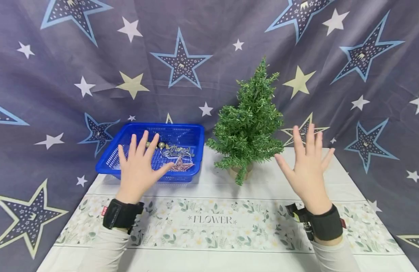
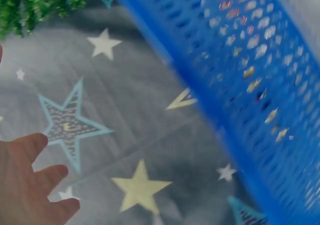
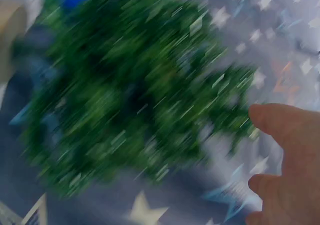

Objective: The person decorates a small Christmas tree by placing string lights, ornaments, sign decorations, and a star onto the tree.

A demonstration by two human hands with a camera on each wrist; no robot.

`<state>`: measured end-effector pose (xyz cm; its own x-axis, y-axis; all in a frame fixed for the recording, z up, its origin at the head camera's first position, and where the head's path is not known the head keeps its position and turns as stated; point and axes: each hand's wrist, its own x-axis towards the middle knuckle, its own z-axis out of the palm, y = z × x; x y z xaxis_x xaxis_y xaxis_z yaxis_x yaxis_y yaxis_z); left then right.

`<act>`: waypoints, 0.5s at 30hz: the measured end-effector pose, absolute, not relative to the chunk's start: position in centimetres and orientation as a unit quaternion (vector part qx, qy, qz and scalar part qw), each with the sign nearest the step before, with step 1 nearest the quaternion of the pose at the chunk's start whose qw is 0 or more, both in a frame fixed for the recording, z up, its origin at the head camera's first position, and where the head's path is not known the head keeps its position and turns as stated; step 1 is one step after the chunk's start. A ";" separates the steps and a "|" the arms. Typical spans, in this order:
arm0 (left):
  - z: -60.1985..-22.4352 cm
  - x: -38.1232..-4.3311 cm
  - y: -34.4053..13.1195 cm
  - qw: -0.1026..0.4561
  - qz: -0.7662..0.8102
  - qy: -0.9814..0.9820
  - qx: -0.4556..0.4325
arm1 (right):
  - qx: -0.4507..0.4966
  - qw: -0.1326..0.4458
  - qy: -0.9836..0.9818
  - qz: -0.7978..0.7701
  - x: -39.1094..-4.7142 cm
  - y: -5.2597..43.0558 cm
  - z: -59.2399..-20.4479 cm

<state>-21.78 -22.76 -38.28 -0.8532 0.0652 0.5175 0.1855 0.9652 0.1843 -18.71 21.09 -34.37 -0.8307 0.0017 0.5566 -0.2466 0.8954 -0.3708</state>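
Note:
My left hand (image 1: 137, 170) is raised with its fingers spread, overlapping the front of a blue plastic basket (image 1: 109, 172) in the head view. Inside the basket lie a pinkish star ornament (image 1: 180, 164), a "Merry Christmas" sign (image 1: 179, 151) and a few small gold balls (image 1: 161, 145). To the right, my right hand (image 1: 308, 175) is held up, fingers apart, beside a small green artificial Christmas tree (image 1: 248, 124). The tree stands upright on a brown base (image 1: 241, 172). Neither hand holds anything. Both wrist views are blurred; the tree (image 3: 130, 90) fills much of the right one.
A white table with a floral runner (image 1: 212, 230) marked "FLOWER" lies beneath the hands. Behind and at both sides hangs a dark grey-purple curtain (image 1: 223, 22) printed with stars. Black straps (image 1: 326, 223) circle both wrists.

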 end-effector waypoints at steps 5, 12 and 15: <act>-35.3 -20.6 -24.8 0.257 -0.089 -0.959 -0.080 | 0.133 0.297 -0.921 0.215 -18.6 15.9 -31.8; -32.0 -21.9 -27.9 0.181 -0.088 -0.971 -0.130 | 0.225 0.285 -0.915 0.179 -19.2 7.0 -29.0; -31.4 -23.0 -29.7 0.108 -0.100 -0.977 -0.154 | 0.260 0.259 -0.919 0.144 -19.8 2.9 -28.3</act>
<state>-23.04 -29.70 -31.40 -0.9295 0.2785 0.2418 0.3217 0.9328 0.1623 -19.84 2.85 -28.33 -0.7306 -0.4029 0.5513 -0.5524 0.8233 -0.1304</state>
